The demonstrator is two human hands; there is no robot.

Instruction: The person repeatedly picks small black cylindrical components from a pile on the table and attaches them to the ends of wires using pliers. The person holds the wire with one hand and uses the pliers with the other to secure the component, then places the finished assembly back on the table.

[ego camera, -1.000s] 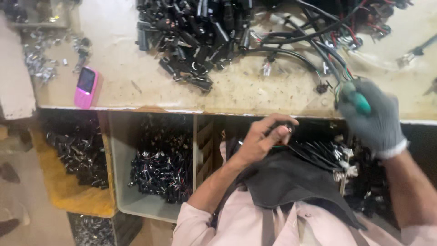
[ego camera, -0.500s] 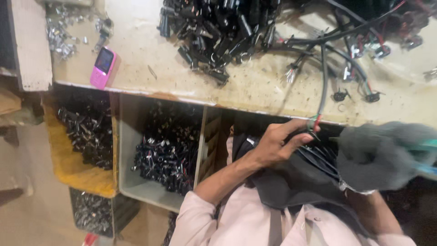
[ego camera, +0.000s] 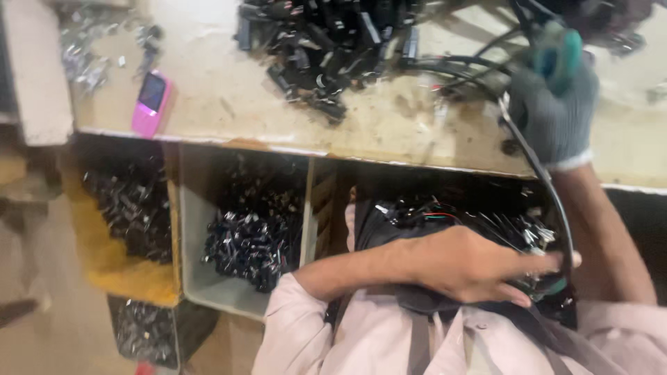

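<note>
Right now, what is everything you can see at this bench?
Workbench: one, worn cream top, across the upper frame.
Black connectors: a pile, top centre of the bench.
Phone: one, pink, bench left.
Metal bits: scattered, silvery, bench far left.
Grey bin: one, under the bench, holds dark parts.
Yellow bin: one, left of it, dark parts.
Cable: one, black, running between the hands.
Apron: one, dark, on the lap.
Left hand: bare, on lap, gripping the cable.
Right hand: grey glove, holds a green-handled tool.
</note>
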